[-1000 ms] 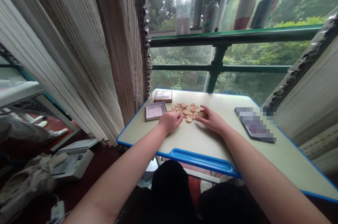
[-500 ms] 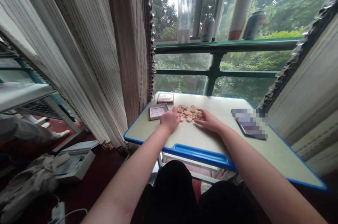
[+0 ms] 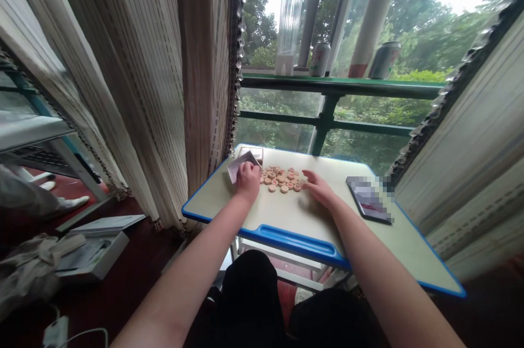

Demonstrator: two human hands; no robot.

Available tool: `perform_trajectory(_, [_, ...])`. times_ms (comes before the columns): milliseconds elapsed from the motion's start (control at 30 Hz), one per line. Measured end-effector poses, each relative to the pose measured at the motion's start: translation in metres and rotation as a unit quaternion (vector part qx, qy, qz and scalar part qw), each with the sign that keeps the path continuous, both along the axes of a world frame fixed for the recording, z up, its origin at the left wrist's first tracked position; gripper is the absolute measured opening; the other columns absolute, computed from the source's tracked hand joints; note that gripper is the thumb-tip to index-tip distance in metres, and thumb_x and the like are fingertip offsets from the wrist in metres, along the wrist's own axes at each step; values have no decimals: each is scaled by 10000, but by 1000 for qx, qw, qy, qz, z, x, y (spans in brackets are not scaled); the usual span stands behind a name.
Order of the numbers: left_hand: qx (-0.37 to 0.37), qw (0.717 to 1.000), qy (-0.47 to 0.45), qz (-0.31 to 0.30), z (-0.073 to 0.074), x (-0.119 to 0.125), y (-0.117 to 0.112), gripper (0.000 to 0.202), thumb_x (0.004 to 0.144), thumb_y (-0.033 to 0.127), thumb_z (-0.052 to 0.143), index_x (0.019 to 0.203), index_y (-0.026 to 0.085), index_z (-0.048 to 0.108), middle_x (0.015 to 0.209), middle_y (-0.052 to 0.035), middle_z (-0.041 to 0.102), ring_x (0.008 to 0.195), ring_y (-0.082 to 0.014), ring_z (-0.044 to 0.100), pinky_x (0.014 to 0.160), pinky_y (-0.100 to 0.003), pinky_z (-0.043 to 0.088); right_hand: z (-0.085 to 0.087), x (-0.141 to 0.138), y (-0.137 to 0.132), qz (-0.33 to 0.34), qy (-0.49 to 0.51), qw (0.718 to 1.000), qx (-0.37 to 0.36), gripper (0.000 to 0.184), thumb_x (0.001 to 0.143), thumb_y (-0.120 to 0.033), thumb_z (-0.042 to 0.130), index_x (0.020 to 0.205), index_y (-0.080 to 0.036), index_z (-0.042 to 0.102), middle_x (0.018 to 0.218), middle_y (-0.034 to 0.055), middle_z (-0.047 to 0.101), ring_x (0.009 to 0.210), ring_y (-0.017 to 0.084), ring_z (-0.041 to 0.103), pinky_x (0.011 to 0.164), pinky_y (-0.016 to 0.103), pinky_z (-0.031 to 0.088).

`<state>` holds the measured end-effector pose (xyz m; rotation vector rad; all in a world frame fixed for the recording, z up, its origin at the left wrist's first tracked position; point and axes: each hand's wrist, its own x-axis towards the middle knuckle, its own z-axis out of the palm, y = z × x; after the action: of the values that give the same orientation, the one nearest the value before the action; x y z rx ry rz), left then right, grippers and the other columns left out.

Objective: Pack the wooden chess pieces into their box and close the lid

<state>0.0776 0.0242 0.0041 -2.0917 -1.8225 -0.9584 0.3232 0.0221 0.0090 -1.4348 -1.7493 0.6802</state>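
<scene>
A heap of round wooden Chinese chess pieces (image 3: 281,178) lies loose on the desk, some with red characters up. To its left is a shallow open box (image 3: 236,166), tilted, with lines showing on its inside. My left hand (image 3: 248,177) is closed at the right side of this box and appears to grip its wall; the fingertips are partly hidden. My right hand (image 3: 318,187) rests just right of the heap, fingers apart and curved, holding nothing.
Behind the tilted box lies another flat box (image 3: 257,154). A phone-like dark device (image 3: 368,199) is on the desk's right part. The desk (image 3: 286,211) has a blue rim. Cans (image 3: 385,60) and stacked cups (image 3: 374,20) stand on the window ledge.
My left hand has moved left from the pieces to the shallow box, which is now tilted. The right hand has drawn slightly away from the heap. The view has shifted.
</scene>
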Motion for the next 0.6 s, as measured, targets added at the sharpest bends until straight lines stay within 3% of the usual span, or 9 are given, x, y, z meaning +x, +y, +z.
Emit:
perform_trajectory(133, [122, 981, 51, -143, 2, 5, -8, 217, 896, 271, 450, 828, 190, 640, 898, -97, 530, 942, -226, 447, 847, -365, 407, 9, 4, -3, -16, 101, 995, 17, 471, 692, -228, 459, 1154, -192, 544, 1210, 109, 584, 1135, 257, 527, 889, 402, 469])
perform_trajectory(200, [143, 966, 93, -196, 1, 8, -12, 240, 904, 285, 437, 809, 190, 636, 847, -84, 530, 898, -215, 449, 824, -351, 406, 13, 2, -7, -7, 141, 990, 3, 348, 694, -253, 479, 1009, -172, 600, 969, 98, 659, 939, 239, 612, 762, 369, 512])
perform_trajectory(300, [162, 941, 157, -254, 0, 15, -19, 263, 918, 279, 408, 808, 186, 627, 809, -70, 533, 850, -200, 463, 799, -335, 402, 19, -6, -12, 31, 186, 981, -38, 215, 705, -294, 528, 843, -155, 614, 679, 46, 620, 625, 167, 607, 541, 287, 491])
perform_trajectory(467, [175, 899, 238, -324, 2, 25, -31, 249, 925, 245, 374, 854, 193, 607, 802, -57, 552, 805, -191, 484, 744, -327, 398, 27, -21, -20, 83, 271, 951, -122, 406, 703, -306, 635, 1077, -187, 531, 817, 42, 635, 627, 129, 605, 452, 214, 438])
perform_trajectory(600, [190, 866, 277, -371, 5, 27, -38, 246, 929, 241, 359, 858, 185, 588, 799, -56, 570, 794, -190, 493, 728, -326, 401, 30, -25, -26, 72, 287, 943, -153, 561, 704, -288, 655, 1213, -217, 429, 875, 39, 613, 644, 121, 593, 420, 192, 410])
